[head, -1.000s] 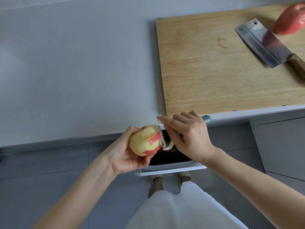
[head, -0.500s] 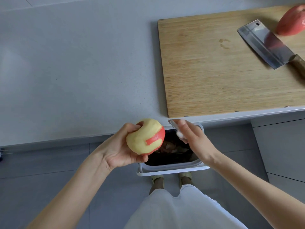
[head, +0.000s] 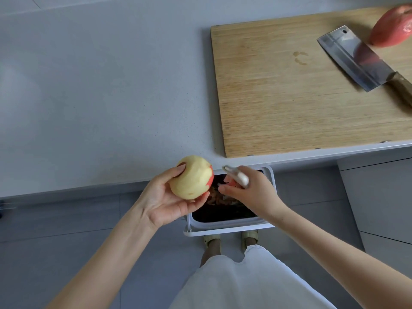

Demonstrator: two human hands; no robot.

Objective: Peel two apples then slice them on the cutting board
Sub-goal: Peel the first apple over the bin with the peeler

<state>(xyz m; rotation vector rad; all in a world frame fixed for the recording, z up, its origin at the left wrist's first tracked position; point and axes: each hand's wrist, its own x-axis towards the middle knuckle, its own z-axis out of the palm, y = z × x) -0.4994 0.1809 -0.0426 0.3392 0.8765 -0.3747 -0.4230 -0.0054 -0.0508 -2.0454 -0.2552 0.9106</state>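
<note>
This is a home kitchen. A pale grey countertop (head: pixel 100 97) carries a wooden cutting board (head: pixel 278 103) at its front edge, with a broad cleaver (head: pixel 350 56) lying flat on the board and a red apple (head: pixel 390 27) near its blade. Below are plain grey cabinet fronts (head: pixel 379 197) and a grey tiled floor (head: pixel 55 241). A white waste bin (head: pixel 229 229) sits under the counter's edge (peelings lie inside). Over it the right hand (head: pixel 252 192) holds a peeler (head: pixel 237 176) and the left hand (head: pixel 165 201) holds a part-peeled apple (head: pixel 191 178).

Matt speckled grey countertop (head: pixel 100 97), grained wooden cutting board (head: pixel 289 103), brushed metal cleaver (head: pixel 352 56) blade, white plastic bin (head: pixel 229 228), white cloth skirt (head: pixel 245 284).
</note>
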